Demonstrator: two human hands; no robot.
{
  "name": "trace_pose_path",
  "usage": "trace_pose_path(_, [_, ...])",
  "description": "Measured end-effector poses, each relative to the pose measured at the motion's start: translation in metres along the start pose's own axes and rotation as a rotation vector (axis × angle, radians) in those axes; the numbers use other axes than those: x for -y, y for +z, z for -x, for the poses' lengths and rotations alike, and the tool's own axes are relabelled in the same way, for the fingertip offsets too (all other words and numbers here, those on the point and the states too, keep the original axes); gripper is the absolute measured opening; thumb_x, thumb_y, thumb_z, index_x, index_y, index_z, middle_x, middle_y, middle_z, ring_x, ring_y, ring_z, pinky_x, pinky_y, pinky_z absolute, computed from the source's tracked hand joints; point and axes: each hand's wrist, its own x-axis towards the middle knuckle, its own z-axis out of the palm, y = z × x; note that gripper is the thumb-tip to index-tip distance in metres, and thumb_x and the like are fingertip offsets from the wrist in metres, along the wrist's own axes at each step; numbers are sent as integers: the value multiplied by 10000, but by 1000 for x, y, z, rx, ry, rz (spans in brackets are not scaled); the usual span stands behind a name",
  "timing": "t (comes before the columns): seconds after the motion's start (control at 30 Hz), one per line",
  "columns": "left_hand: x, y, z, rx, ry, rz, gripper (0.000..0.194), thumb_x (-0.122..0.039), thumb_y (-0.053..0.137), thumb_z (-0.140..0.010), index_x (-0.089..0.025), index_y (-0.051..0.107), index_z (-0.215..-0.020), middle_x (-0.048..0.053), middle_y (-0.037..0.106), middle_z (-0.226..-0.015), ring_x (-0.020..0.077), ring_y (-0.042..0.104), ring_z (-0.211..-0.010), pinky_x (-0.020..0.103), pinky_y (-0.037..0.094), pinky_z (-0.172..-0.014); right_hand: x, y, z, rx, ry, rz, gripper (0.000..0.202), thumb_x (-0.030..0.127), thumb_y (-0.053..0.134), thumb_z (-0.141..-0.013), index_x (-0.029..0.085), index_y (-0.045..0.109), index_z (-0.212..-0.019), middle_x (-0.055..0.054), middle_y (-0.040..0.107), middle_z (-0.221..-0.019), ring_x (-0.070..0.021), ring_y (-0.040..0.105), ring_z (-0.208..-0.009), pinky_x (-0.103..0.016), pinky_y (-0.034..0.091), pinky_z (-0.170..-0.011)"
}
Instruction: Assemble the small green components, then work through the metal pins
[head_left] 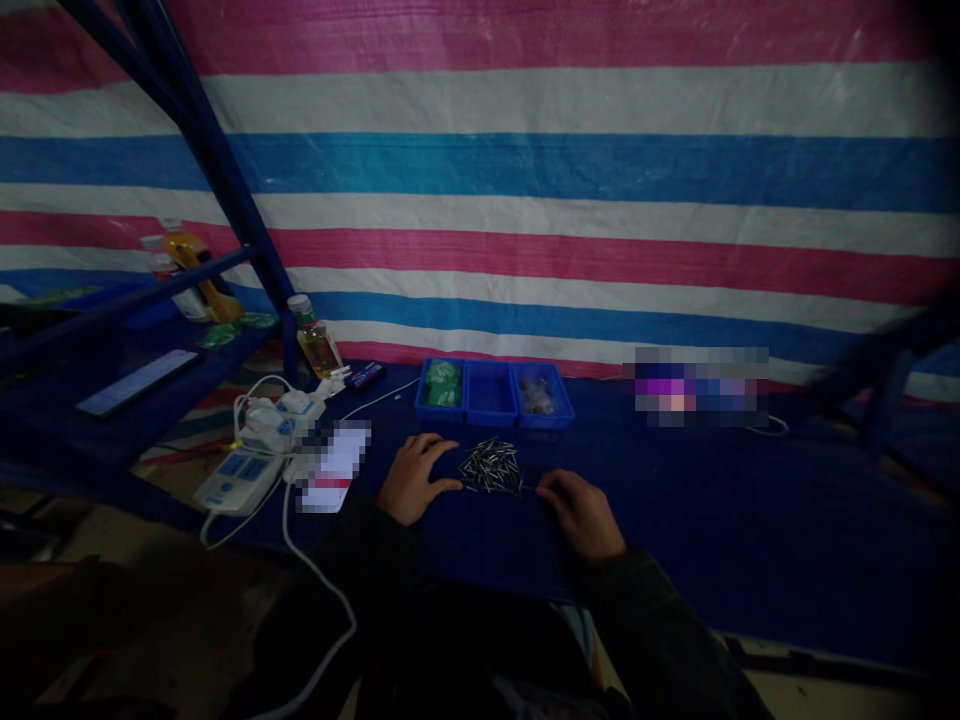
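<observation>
A loose pile of small dark and silvery metal pins (491, 467) lies on the dark blue table (480, 545). Just left of the pile is my left hand (417, 478), its thumb and fingers spread apart at the pile's edge, with nothing between them. My right hand (583, 512) is to the right of the pile, thumb and fingertips pressed together. Whatever its fingertips hold, if anything, is too small and dark to make out. Behind the pile stand three joined blue trays: the left one (421, 411) holds green packets, the middle one (490, 392) looks bare, the right one (566, 411) holds clear bags.
Left of my left hand lie a phone (337, 470), a power strip (238, 480) with plugs and white cables, and a bottle (318, 343). A blurred-out object (694, 385) sits at the back right. Blue metal posts (225, 180) rise at the left.
</observation>
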Motion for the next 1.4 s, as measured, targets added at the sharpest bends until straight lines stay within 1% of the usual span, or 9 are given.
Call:
trace_pose_path(0.13, [-11, 8, -10, -18, 17, -18, 529, -447, 776, -827, -293, 615, -1307, 58, 595, -1258, 275, 545, -1166, 451, 450, -1026, 4, 0, -3, -62, -27, -14, 189, 322, 523, -950, 225, 666, -872, -65, 726, -946, -238, 670, -893, -356, 504, -832])
trace_pose_path(0.27, [-18, 10, -9, -37, 20, -16, 473, -412, 760, -853, -299, 620, -1290, 51, 603, -1239, 268, 548, -1160, 445, 452, -1015, 6, 1, -5, -113, -12, 2, 224, 361, 523, -959, 228, 697, -909, -74, 737, -979, -244, 673, -905, -379, 516, -846])
trace_pose_path(0.53, [-28, 10, 3, -27, 29, -2, 381, -355, 708, -904, -306, 626, -1272, 41, 613, -1245, 263, 549, -1179, 431, 465, -990, 1, -1, -3, -134, 6, 3, 236, 393, 541, -962, 229, 708, -925, -65, 734, -975, -244, 653, -906, -384, 503, -841])
trace_pose_path(0.73, [-30, 11, 3, -25, 35, -12, 352, -355, 695, -916, -296, 631, -1257, 38, 621, -1232, 259, 552, -1154, 431, 463, -976, 3, 3, -4, -74, -32, 85, 238, 454, 647, -907, 230, 713, -956, -61, 711, -927, -250, 624, -866, -384, 479, -804])
trace_pose_path(0.83, [-31, 11, 1, -14, 38, -25, 340, -346, 695, -914, -298, 638, -1246, 38, 622, -1229, 261, 555, -1143, 434, 465, -965, 1, 7, -5, -51, -55, 157, 198, 419, 660, -907, 228, 710, -899, -62, 697, -902, -257, 612, -885, -392, 457, -824])
trace_pose_path(0.97, [-36, 11, -2, -27, 38, -18, 315, -322, 694, -912, -293, 653, -1223, 41, 632, -1210, 263, 561, -1134, 436, 465, -964, 0, 9, -6, -27, -61, 181, 177, 307, 580, -955, 220, 686, -842, -65, 686, -902, -251, 603, -884, -391, 440, -828])
trace_pose_path(1.13, [-44, 11, -1, -106, 94, 69, 283, -275, 675, -924, -285, 675, -1207, 44, 650, -1205, 247, 579, -1142, 424, 465, -986, 0, 6, -4, -143, -79, 133, 179, 262, 514, -981, 207, 628, -854, -75, 680, -877, -252, 610, -865, -395, 455, -832])
trace_pose_path(1.27, [-51, 15, 2, -190, 144, 192, 272, -303, 638, -956, -255, 685, -1220, 68, 685, -1185, 240, 606, -1126, 410, 472, -1001, 15, 10, -2, -220, -107, -12, 160, 294, 519, -997, 216, 622, -902, -57, 679, -880, -228, 632, -819, -359, 488, -759])
trace_pose_path(1.4, [-56, 21, 6, -151, 180, 294, 206, -295, 627, -967, -219, 724, -1133, 62, 748, -1057, 217, 666, -1003, 358, 506, -928, 42, 23, -4, -200, -290, -132, 147, 265, 543, -999, 228, 647, -903, -48, 687, -850, -215, 637, -798, -347, 508, -739])
